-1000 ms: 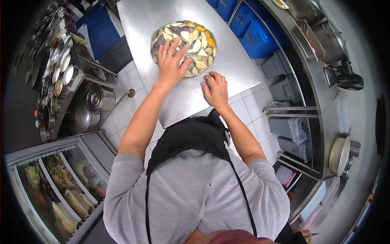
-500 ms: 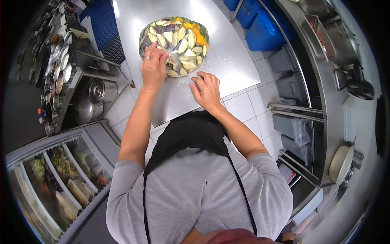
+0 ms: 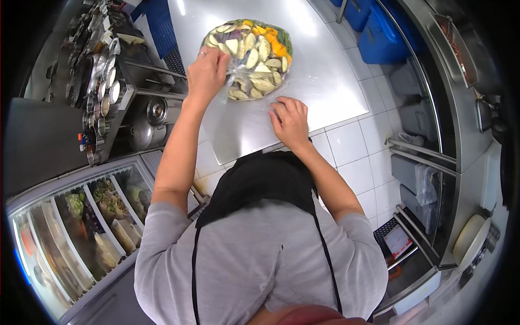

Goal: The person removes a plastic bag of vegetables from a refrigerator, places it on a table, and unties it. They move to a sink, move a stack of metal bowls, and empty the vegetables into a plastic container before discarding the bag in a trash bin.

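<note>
Steel surface [image 3: 325, 81], smooth & shiny; blue crates [image 3: 379, 38] off to my right. Left hand [image 3: 207, 72] pinches crinkly clear bag of veg slices [image 3: 252, 51], mid-surface. Right hand [image 3: 290, 120] curled, pressing bare steel.

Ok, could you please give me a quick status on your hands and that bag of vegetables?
Left hand pinching the bag's clear plastic. Right hand flat on the steel table. Bag of cut vegetables resting on the table. Nothing in the way.
</note>
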`<state>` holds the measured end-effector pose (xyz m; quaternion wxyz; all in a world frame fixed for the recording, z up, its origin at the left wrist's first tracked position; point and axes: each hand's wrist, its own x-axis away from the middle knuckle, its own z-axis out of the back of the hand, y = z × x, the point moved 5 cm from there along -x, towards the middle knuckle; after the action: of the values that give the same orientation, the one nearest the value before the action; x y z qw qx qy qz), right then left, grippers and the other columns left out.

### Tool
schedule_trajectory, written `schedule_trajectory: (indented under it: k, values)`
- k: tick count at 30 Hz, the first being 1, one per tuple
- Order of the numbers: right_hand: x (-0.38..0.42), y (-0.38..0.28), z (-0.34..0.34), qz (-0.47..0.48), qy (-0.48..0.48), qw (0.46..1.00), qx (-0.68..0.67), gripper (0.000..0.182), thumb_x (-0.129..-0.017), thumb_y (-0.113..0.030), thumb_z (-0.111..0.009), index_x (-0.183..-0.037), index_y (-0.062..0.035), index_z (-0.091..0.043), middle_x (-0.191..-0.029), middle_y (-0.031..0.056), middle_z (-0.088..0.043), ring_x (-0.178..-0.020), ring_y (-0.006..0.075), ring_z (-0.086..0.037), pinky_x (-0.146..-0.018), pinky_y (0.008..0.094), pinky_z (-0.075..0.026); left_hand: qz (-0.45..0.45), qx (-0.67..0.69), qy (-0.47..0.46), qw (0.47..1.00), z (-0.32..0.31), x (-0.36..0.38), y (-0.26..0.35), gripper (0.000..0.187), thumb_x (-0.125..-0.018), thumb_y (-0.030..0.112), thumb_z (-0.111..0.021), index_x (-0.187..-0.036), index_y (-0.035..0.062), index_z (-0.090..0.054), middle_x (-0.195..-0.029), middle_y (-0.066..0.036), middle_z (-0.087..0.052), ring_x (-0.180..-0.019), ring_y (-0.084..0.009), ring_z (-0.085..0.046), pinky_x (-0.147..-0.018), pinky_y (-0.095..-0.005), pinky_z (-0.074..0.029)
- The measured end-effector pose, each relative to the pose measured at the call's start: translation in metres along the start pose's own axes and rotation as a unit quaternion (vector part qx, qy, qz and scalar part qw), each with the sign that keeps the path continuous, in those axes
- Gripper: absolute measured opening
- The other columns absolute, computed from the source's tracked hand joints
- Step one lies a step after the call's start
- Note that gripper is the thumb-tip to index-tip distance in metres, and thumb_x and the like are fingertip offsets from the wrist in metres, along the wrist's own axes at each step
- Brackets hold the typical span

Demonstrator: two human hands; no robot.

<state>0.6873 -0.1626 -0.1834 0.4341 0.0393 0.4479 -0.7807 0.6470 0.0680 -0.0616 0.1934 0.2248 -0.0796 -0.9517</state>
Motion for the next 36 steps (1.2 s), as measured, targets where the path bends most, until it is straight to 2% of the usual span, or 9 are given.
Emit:
schedule_trajectory:
  k: [3, 4, 8, 15, 20, 25, 29, 31, 36]
  values:
    - [-0.004, -0.003, -0.002, 0.001, 0.014, 1.0, 0.022, 0.018, -0.085, -0.015, -0.071, -0.101, -0.0061, -0.07, -0.112, 0.0068, -0.065, -0.106, 0.0275, -0.058, -0.095, 0.0418, -0.041, -0.067, 0.063, 0.037, 0.995, 0.012, -0.018, -0.002, 0.024, -0.092, 0.017, -0.066, -0.113, 0.007, -0.064, -0.117, -0.014, -0.063, -0.099, -0.0343, -0.064, -0.076, -0.0404, -0.053]
    - [-0.006, -0.004, -0.002, 0.002, 0.021, 0.999, 0.03, 0.018, -0.085, -0.014, -0.071, -0.101, -0.0059, -0.07, -0.111, 0.0067, -0.066, -0.105, 0.0275, -0.058, -0.094, 0.0414, -0.041, -0.134, 0.1, 0.013, 0.986, 0.002, -0.024, -0.011, 0.041, -0.095, 0.02, -0.062, -0.135, 0.0113, -0.058, -0.14, -0.017, -0.052, -0.122, -0.0393, -0.055, -0.095, -0.0425, -0.049]
    - [-0.003, -0.006, -0.007, -0.064, 0.059, 0.996, 0.022, 0.011, -0.085, -0.013, -0.07, -0.094, -0.0056, -0.071, -0.102, 0.0062, -0.069, -0.098, 0.0273, -0.061, -0.091, 0.0403, -0.044, -0.187, 0.124, 0.026, 0.974, -0.03, -0.011, -0.031, 0.05, -0.098, 0.027, -0.056, -0.147, 0.019, -0.051, -0.156, -0.017, -0.04, -0.142, -0.0434, -0.035, -0.116, -0.0512, -0.029]
    - [-0.027, -0.068, -0.028, -0.108, 0.23, 0.967, -0.021, 0.009, -0.085, -0.006, -0.07, -0.093, -0.0029, -0.072, -0.089, 0.0141, -0.071, -0.084, 0.0323, -0.066, -0.077, 0.0398, -0.052, -0.24, 0.176, 0.025, 0.954, -0.023, -0.002, -0.042, 0.047, -0.094, 0.025, -0.058, -0.142, 0.0221, -0.056, -0.157, -0.018, -0.037, -0.143, -0.0445, -0.033, -0.116, -0.0529, -0.024]
    - [-0.073, -0.126, -0.057, -0.048, 0.154, 0.987, 0.007, 0.035, -0.08, -0.007, -0.07, -0.115, -0.0084, -0.066, -0.091, 0.0142, -0.057, -0.088, 0.035, -0.058, -0.077, 0.0446, -0.049, -0.291, 0.256, -0.032, 0.921, -0.024, 0.0, -0.054, 0.023, -0.086, 0.014, -0.059, -0.107, 0.0159, -0.069, -0.16, -0.016, -0.032, -0.146, -0.0492, -0.023, -0.117, -0.0597, -0.017]
    - [-0.074, -0.113, -0.073, -0.078, 0.18, 0.98, 0.027, 0.018, -0.08, -0.009, -0.07, -0.098, -0.0085, -0.065, -0.089, 0.0118, -0.056, -0.088, 0.0328, -0.059, -0.072, 0.0431, -0.049, -0.313, 0.246, -0.056, 0.916, -0.006, 0.002, -0.049, 0.01, -0.084, 0.012, -0.062, -0.092, 0.0108, -0.067, -0.157, -0.017, -0.037, -0.146, -0.0497, -0.023, -0.116, -0.0606, -0.019]
    - [-0.077, -0.102, -0.08, -0.123, 0.23, 0.962, -0.082, 0.014, -0.081, -0.01, -0.07, -0.094, -0.0084, -0.065, -0.089, 0.0091, -0.06, -0.087, 0.0313, -0.061, -0.073, 0.0422, -0.049, -0.322, 0.24, -0.063, 0.914, -0.009, -0.001, -0.047, 0.007, -0.085, 0.013, -0.065, -0.089, 0.0081, -0.064, -0.157, -0.017, -0.038, -0.146, -0.0509, -0.023, -0.115, -0.0616, -0.02]
    - [-0.078, -0.104, -0.08, -0.115, 0.273, 0.952, -0.079, 0.021, -0.082, -0.006, -0.073, -0.101, -0.0039, -0.066, -0.088, 0.0084, -0.064, -0.072, 0.0205, -0.066, -0.06, 0.0314, -0.052, -0.324, 0.241, -0.068, 0.912, -0.009, 0.001, -0.047, 0.008, -0.086, 0.014, -0.065, -0.088, 0.007, -0.063, -0.158, -0.017, -0.038, -0.146, -0.0514, -0.023, -0.115, -0.062, -0.02]
    - [-0.073, -0.108, -0.076, -0.155, 0.324, 0.93, -0.08, 0.03, -0.082, -0.004, -0.072, -0.112, -0.0032, -0.064, -0.093, 0.0099, -0.063, -0.067, 0.0191, -0.065, -0.058, 0.0301, -0.053, -0.346, 0.201, -0.059, 0.914, -0.018, 0.005, -0.051, 0.031, -0.089, 0.019, -0.064, -0.119, 0.0207, -0.069, -0.159, -0.018, -0.034, -0.147, -0.0511, -0.019, -0.114, -0.066, -0.017]
